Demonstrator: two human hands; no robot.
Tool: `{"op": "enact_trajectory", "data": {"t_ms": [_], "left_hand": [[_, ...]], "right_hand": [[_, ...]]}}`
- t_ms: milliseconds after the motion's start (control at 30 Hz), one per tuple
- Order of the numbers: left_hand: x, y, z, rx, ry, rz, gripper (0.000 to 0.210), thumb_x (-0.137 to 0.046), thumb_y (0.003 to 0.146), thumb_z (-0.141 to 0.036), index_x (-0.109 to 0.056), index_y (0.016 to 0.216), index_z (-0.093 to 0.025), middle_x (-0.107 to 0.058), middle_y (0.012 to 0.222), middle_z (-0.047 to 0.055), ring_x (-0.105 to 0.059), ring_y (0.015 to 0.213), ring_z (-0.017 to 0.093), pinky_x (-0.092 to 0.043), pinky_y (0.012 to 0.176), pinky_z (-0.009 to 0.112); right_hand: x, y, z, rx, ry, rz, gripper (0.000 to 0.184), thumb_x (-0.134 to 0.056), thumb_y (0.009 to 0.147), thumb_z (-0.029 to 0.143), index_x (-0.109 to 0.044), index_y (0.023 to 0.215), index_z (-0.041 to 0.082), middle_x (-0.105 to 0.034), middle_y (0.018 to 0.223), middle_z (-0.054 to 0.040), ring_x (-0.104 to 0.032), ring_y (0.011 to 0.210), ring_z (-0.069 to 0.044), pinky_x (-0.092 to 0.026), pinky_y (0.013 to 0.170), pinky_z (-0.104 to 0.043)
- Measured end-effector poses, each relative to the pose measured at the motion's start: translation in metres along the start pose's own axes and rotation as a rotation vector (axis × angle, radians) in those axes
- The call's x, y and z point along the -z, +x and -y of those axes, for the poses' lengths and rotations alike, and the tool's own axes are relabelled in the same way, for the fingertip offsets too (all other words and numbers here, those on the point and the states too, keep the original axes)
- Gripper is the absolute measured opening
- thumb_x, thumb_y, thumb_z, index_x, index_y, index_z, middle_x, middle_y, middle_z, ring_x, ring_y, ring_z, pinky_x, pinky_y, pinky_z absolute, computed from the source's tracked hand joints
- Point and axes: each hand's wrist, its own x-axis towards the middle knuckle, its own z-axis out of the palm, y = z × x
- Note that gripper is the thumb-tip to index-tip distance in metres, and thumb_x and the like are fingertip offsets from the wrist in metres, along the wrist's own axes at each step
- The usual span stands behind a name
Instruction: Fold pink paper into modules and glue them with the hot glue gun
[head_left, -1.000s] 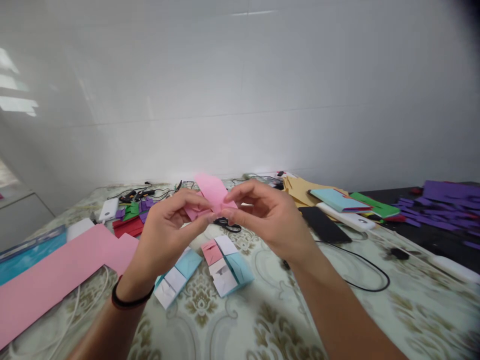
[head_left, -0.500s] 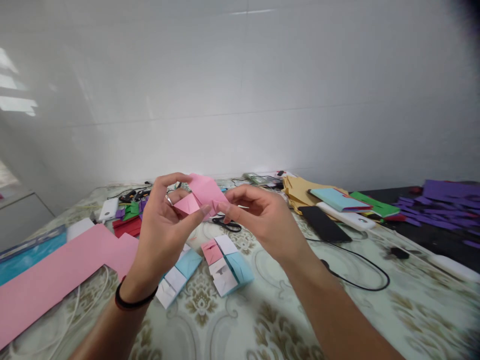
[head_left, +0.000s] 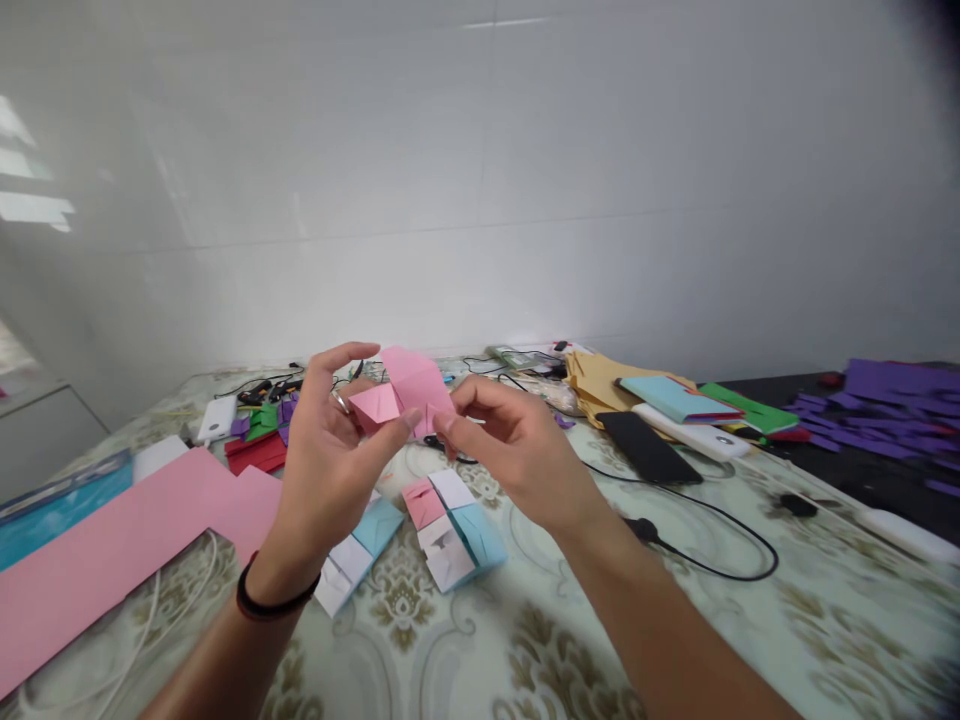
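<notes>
A piece of folded pink paper [head_left: 417, 382] is held up above the table between both hands. My left hand [head_left: 330, 440] grips its left part, thumb along the lower edge and the index finger raised behind the top. My right hand [head_left: 517, 440] pinches the lower right corner between thumb and fingers. One flap of the paper stands up. Beneath the hands lie two folded paper blocks: a pink, white and blue one [head_left: 456, 530] and a white and blue one [head_left: 360, 550], the latter partly hidden by my left wrist.
Long pink paper sheets [head_left: 112, 540] lie at the left, near red folded paper [head_left: 255, 456]. At the right are a black phone [head_left: 649, 446], yellow paper [head_left: 600, 378], a white power strip [head_left: 694, 435], a black cable [head_left: 720, 575] and purple strips [head_left: 885, 420]. Scissors [head_left: 442, 445] sit behind the hands.
The upright flap has tilted back slightly and opened away from the left part. My right hand has shifted a little left and down, still pinching the corner.
</notes>
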Motion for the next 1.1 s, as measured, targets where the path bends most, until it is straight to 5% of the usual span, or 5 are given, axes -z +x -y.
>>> {"op": "enact_trajectory", "data": {"t_ms": [300,733,867,1100], "left_hand": [[-0.001,-0.001,0.003,0.053,-0.025,0.075,0.048,-0.083,0.083,-0.016,-0.060,0.123,-0.027,-0.077,0.088,0.000,-0.074,0.073,0.016,-0.061,0.063,0.024],[0.013,0.004,-0.002,-0.049,0.000,-0.094,0.052,-0.089,0.077,-0.018,-0.059,0.117,-0.026,-0.075,0.091,0.000,-0.067,0.061,0.012,-0.050,0.048,0.019],[0.010,0.005,0.000,-0.004,-0.015,-0.006,0.048,-0.089,0.078,-0.019,-0.060,0.117,-0.025,-0.076,0.094,0.002,-0.072,0.069,0.015,-0.059,0.060,0.025],[0.002,0.001,0.000,-0.007,0.011,0.161,0.031,-0.080,0.090,-0.028,-0.067,0.118,-0.023,-0.075,0.116,0.007,-0.074,0.104,0.023,-0.062,0.086,0.033]], "right_hand": [[-0.004,-0.001,0.000,0.043,-0.012,-0.040,0.011,-0.069,0.089,0.024,-0.065,0.080,0.020,-0.059,0.076,0.0023,-0.054,0.071,-0.013,-0.046,0.065,-0.027],[0.014,0.001,0.004,-0.073,-0.069,-0.048,0.012,-0.074,0.080,0.022,-0.064,0.074,0.019,-0.062,0.070,0.0027,-0.057,0.062,-0.012,-0.046,0.059,-0.026],[0.011,0.000,0.003,-0.058,0.018,0.043,0.015,-0.076,0.089,0.033,-0.073,0.094,0.019,-0.071,0.088,-0.0016,-0.064,0.071,-0.013,-0.054,0.069,-0.029],[0.003,0.000,-0.001,-0.028,0.017,-0.025,0.020,-0.079,0.089,0.037,-0.070,0.083,0.019,-0.065,0.076,0.0017,-0.060,0.066,-0.012,-0.052,0.064,-0.027]]}}
